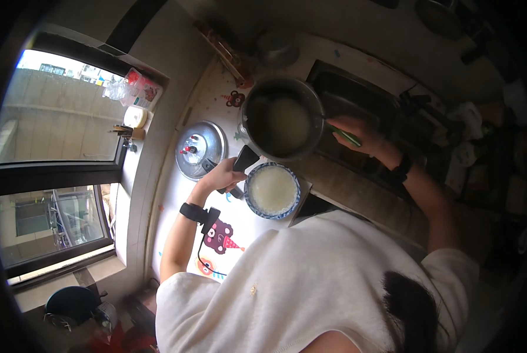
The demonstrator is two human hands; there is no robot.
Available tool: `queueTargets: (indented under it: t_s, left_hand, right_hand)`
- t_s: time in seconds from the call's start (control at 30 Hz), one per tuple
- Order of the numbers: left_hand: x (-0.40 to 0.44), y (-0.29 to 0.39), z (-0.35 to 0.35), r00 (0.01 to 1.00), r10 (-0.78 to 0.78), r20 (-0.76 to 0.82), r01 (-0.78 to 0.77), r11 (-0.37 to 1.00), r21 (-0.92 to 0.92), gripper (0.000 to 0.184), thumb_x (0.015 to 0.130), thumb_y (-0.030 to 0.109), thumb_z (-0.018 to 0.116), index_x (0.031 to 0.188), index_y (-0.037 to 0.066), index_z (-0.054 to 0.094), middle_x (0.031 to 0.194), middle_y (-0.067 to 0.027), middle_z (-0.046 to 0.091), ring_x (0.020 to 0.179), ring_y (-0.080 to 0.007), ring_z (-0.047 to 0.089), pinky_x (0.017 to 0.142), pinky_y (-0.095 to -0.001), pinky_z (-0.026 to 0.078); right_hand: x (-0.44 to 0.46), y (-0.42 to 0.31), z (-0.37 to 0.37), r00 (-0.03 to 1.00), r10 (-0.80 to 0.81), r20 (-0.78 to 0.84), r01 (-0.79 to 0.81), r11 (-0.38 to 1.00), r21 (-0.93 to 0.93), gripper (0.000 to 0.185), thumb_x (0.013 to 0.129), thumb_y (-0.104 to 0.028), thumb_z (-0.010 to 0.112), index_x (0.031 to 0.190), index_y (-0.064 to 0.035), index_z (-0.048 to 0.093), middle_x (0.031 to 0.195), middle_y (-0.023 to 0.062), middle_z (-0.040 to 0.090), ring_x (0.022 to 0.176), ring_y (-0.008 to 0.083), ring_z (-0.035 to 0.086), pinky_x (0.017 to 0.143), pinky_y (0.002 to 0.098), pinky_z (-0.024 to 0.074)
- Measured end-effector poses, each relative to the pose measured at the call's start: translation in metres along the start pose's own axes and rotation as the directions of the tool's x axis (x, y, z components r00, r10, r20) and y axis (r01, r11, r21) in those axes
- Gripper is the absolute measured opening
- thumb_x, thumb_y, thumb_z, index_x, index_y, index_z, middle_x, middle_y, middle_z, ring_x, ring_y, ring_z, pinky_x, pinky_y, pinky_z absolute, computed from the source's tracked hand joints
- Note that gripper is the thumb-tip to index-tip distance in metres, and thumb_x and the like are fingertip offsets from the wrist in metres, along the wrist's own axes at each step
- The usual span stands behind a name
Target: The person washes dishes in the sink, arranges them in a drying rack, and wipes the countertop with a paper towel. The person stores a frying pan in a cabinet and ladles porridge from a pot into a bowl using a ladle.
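Note:
A deep metal pot [249, 126] holds pale, cloudy contents. My left hand [221, 175] is closed round its black handle [247, 157]. My right hand [357, 134] grips a green-handled utensil [346, 136] at the pot's right rim; its working end cannot be made out. Just below the pot stands a blue-patterned bowl [247, 197] filled with whitish liquid. A round metal lid [187, 138] with red fittings lies left of the pot, its dark handle passing beneath my left hand.
Beyond the pot, a dark sink [357, 88] is set into the counter. A printed white mat [181, 235] covers the left counter beside the window [63, 112]. A metal vessel [277, 50] stands at the back, and cluttered items [469, 129] line the right side.

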State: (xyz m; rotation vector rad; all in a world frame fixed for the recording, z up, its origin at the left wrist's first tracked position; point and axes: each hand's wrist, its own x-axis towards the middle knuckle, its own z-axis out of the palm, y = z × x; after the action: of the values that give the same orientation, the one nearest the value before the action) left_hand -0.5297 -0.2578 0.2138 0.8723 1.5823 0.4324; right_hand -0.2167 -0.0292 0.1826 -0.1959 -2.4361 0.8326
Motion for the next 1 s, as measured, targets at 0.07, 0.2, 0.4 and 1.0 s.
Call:
queueTargets:
  t_s: [0.07,0.2,0.4,1.0]
  left_hand:
    - [-0.001,0.002,0.0,1.0,0.015,0.009,-0.015,0.999,0.031,0.016,0.077,0.008,0.057,0.082,0.002,0.044,0.044,0.0008,0.041,0.033,-0.008,0.04,0.032,-0.023,0.031]
    - [0.002,-0.001,-0.003,0.999,0.03,0.019,-0.031,0.996,0.085,0.018,0.077,0.008,0.057,0.086,-0.001,0.043,0.044,-0.0004,0.043,0.033,-0.009,0.042,0.032,-0.0229,0.031]
    - [0.001,-0.005,-0.002,0.999,0.032,0.0,-0.032,0.992,0.119,0.02,0.077,0.009,0.057,0.087,-0.002,0.044,0.045,-0.0008,0.044,0.033,-0.0097,0.042,0.032,-0.0229,0.031]
    - [-0.003,-0.007,-0.001,1.0,0.026,0.0,-0.026,0.991,0.128,0.024,0.078,0.007,0.056,0.095,-0.003,0.042,0.046,-0.0012,0.044,0.034,-0.0102,0.043,0.033,-0.023,0.031]
  right_hand:
    - [-0.008,-0.002,-0.004,0.997,0.057,-0.045,-0.056,0.998,0.038,0.034,0.074,-0.004,0.062,0.108,-0.0035,0.056,0.093,0.0138,0.06,0.082,0.0267,0.06,0.069,0.0315,0.0491]
    - [-0.027,-0.006,-0.006,0.966,0.234,-0.113,-0.216,0.964,0.154,0.029,0.076,-0.007,0.063,0.103,-0.0021,0.058,0.093,0.0124,0.062,0.083,0.0222,0.062,0.071,0.0283,0.049]
    - [-0.047,-0.004,0.01,0.734,0.679,-0.022,-0.506,0.568,0.649,0.028,0.08,-0.015,0.059,0.104,-0.0002,0.056,0.088,0.01,0.063,0.078,0.0178,0.063,0.067,0.025,0.0494]
    - [-0.046,0.002,0.017,0.382,0.92,0.084,-0.397,0.081,0.914,0.034,0.078,-0.029,0.058,0.1,-0.0031,0.054,0.084,0.0123,0.061,0.071,0.0219,0.064,0.063,0.0292,0.052]
